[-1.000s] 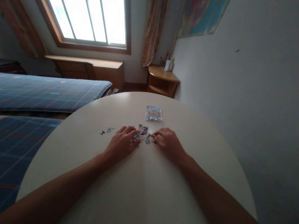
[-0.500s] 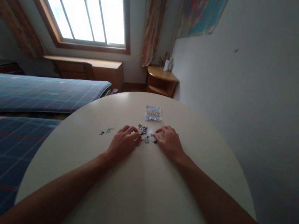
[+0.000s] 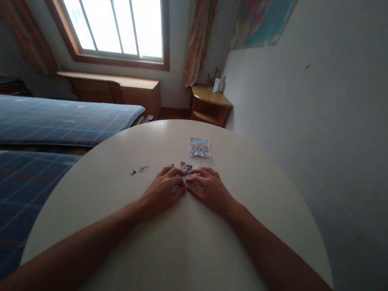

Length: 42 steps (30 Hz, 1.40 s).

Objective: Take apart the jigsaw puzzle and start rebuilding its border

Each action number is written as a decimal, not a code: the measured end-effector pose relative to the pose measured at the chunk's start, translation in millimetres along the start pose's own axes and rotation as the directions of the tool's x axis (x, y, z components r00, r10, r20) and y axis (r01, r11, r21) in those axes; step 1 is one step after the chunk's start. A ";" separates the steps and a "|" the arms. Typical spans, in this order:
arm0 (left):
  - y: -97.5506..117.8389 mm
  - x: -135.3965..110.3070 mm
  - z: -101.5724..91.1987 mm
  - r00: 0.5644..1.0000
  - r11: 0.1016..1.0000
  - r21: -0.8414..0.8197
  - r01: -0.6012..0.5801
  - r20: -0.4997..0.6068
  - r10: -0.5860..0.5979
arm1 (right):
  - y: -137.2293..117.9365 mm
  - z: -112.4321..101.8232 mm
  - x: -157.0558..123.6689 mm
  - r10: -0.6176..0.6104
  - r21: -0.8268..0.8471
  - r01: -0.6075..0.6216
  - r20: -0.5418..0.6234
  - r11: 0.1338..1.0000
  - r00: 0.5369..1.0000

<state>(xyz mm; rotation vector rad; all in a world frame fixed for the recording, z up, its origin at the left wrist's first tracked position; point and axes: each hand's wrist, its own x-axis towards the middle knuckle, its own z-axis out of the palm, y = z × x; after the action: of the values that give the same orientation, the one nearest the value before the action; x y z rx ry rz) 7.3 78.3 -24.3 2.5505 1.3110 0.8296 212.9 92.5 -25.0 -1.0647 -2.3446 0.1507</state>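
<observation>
A small pile of jigsaw puzzle pieces (image 3: 185, 166) lies on the pale round table, partly hidden behind my fingers. My left hand (image 3: 167, 185) is closed at the pile's near left side, with a few joined-looking puzzle pieces (image 3: 176, 189) showing under its thumb. My right hand (image 3: 207, 186) meets it from the right, thumb and fingers pinched at the same pieces. The fingertips of both hands almost touch, so exactly which piece each one grips is hard to see. Beyond them lies a small printed picture sheet (image 3: 199, 148).
A few separate puzzle pieces (image 3: 139, 170) lie to the left on the round table (image 3: 183, 254). Beds with plaid mattresses (image 3: 45, 120) stand along the left, and a white wall (image 3: 320, 121) runs on the right. A corner shelf (image 3: 212, 96) is behind the table.
My right hand has moved left and slightly nearer, from the right of the pile to meet my left hand. The left hand has shifted only slightly.
</observation>
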 end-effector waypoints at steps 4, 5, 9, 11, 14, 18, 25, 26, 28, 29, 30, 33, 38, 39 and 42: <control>-3.3 3.0 -6.9 1.000 0.998 0.064 0.015 -0.018 -0.014 | 3.4 -1.7 1.2 0.005 0.024 -0.005 -0.012 1.000 1.000; -5.9 3.4 -9.8 0.999 0.996 0.085 0.028 -0.019 -0.026 | 4.2 -1.7 1.3 0.000 0.024 0.000 -0.012 1.000 1.000; -18.4 1.8 -20.2 0.995 0.986 0.139 0.095 0.005 -0.097 | 6.3 0.3 1.6 -0.028 -0.002 0.028 -0.015 1.000 0.999; -21.3 0.4 -22.4 0.993 0.983 0.148 0.109 0.028 -0.115 | 6.7 1.4 1.9 -0.020 -0.016 0.019 -0.023 1.000 1.000; -20.0 0.3 -22.7 0.991 0.979 0.172 0.113 0.050 -0.123 | 6.1 1.6 2.4 0.021 -0.024 -0.021 -0.029 0.999 0.999; -19.0 2.8 -21.6 0.989 0.979 0.166 0.121 0.066 -0.133 | 3.5 0.7 2.4 0.079 -0.031 -0.080 -0.029 0.996 0.996; -24.9 5.1 -19.8 0.994 0.984 0.141 0.105 0.016 -0.108 | 2.2 3.8 3.2 0.120 -0.017 -0.121 -0.032 0.993 0.992; -24.8 5.5 -19.7 0.994 0.984 0.148 0.102 0.012 -0.105 | 1.9 4.2 3.5 0.115 -0.019 -0.116 -0.032 0.993 0.993; -24.5 6.6 -19.5 0.995 0.980 0.175 0.097 0.001 -0.099 | 0.7 4.2 4.1 0.102 -0.020 -0.103 -0.025 0.994 0.994; -24.5 7.2 -19.2 0.995 0.977 0.192 0.096 -0.009 -0.096 | -0.1 3.9 4.4 0.095 -0.018 -0.095 -0.020 0.995 0.995; -24.5 7.8 -18.8 0.995 0.974 0.206 0.096 -0.019 -0.094 | -1.0 3.4 4.5 0.088 -0.014 -0.088 -0.018 0.996 0.996; -24.2 9.1 -16.0 0.995 0.977 0.192 0.095 -0.051 -0.086 | -3.7 1.4 4.8 0.072 0.000 -0.072 -0.029 0.997 0.997; -14.4 7.6 -9.4 0.991 0.993 -0.001 0.116 -0.073 -0.116 | -7.7 -1.9 5.4 0.066 0.016 -0.065 -0.055 0.998 0.996; -11.1 6.8 -8.4 0.990 0.992 -0.036 0.118 -0.070 -0.120 | -8.6 -2.2 5.5 0.065 0.023 -0.064 -0.063 0.998 0.996; -2.5 4.8 -6.4 0.992 0.985 -0.128 0.116 -0.037 -0.121 | -11.6 -2.1 5.8 0.078 0.079 -0.070 -0.097 0.994 0.992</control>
<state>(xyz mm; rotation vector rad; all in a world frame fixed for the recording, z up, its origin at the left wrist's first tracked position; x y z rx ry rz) 4.3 82.8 -17.9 2.3463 1.3620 0.9191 203.3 88.5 -17.0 -1.0972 -2.1939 0.2077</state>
